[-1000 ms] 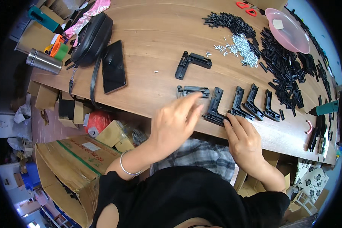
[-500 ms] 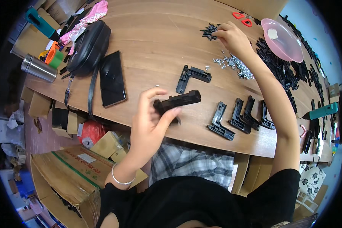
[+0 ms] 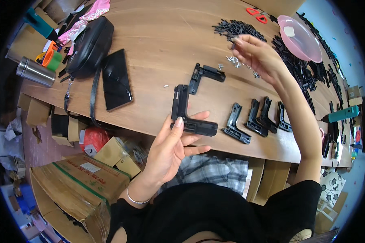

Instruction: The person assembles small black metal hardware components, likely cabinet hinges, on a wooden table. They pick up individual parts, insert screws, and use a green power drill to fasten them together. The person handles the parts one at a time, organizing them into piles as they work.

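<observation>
My left hand point(image 3: 166, 152) holds a black L-shaped plastic bracket point(image 3: 181, 103) at its corner, thumb on top and fingers beneath, just above the table's near edge. My right hand point(image 3: 257, 56) is raised over the far right of the table, fingertips pinched round a small dark piece point(image 3: 232, 45) whose exact kind is too small to make out. Beyond that hand spreads a pile of short black pins point(image 3: 237, 28). Silver screws point(image 3: 234, 61) lie partly hidden beneath it. Another L-shaped bracket point(image 3: 196, 79) rests beyond my left hand.
Several more black brackets point(image 3: 236, 125) stand in a row at the near right. A pink bowl point(image 3: 300, 40), red-handled scissors point(image 3: 257, 15) and heaped black parts lie farther right, with a teal power screwdriver point(image 3: 342, 115). On the left are a phone point(image 3: 117, 81), black bag point(image 3: 91, 48) and steel flask point(image 3: 35, 72).
The left hand has turned the bracket so its L shape faces up and one arm points away. My right hand has drawn back from the black pins, toward the screws.
</observation>
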A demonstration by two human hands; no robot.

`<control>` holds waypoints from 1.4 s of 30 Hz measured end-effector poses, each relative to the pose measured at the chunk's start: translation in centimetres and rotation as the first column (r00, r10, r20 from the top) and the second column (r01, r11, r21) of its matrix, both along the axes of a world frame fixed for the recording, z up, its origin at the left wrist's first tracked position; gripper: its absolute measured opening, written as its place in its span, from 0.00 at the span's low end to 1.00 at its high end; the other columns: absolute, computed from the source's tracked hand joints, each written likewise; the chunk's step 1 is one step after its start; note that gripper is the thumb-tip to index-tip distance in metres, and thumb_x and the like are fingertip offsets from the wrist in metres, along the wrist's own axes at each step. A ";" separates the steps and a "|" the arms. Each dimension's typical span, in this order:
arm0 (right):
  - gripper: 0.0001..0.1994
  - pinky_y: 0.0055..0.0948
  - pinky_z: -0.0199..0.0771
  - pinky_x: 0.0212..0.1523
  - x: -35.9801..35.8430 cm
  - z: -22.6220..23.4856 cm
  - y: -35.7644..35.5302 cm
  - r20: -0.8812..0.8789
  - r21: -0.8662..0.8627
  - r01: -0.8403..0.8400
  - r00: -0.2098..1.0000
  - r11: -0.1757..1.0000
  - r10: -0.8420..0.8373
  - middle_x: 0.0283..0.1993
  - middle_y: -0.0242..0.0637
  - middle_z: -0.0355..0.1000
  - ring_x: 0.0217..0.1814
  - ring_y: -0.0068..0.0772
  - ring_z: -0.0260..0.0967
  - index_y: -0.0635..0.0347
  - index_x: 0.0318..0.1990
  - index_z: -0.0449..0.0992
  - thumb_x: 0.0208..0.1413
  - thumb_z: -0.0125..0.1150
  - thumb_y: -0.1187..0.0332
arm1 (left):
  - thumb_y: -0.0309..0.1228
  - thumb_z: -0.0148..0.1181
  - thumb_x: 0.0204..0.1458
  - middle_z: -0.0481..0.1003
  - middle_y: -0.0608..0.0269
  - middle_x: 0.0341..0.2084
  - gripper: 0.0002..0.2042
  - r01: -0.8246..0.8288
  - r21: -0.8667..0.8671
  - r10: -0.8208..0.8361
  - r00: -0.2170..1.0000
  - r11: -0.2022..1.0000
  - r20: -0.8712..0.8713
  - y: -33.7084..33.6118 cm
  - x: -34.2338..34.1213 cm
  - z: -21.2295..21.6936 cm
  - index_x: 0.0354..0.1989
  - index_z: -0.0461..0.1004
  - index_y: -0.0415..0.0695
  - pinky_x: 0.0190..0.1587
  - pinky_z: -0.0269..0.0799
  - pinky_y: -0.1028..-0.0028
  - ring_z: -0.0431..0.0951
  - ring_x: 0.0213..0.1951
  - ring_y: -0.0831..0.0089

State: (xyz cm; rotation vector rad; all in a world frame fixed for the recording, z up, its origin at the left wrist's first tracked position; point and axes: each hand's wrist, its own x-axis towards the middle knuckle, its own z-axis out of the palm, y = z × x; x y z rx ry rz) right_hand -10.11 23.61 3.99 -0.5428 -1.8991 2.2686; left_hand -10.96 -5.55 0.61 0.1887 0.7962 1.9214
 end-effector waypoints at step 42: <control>0.30 0.27 0.67 0.45 17.6 -2.6 -13.6 -0.312 0.474 0.316 0.933 0.822 -0.179 0.45 0.37 0.64 0.43 0.31 0.65 0.59 0.48 0.61 0.35 0.70 0.80 | 0.24 0.36 0.58 0.50 0.42 0.62 0.25 0.139 -0.105 -0.171 0.659 0.985 -0.732 2.4 8.3 -0.5 0.63 0.40 0.31 0.61 0.50 0.71 0.56 0.62 0.56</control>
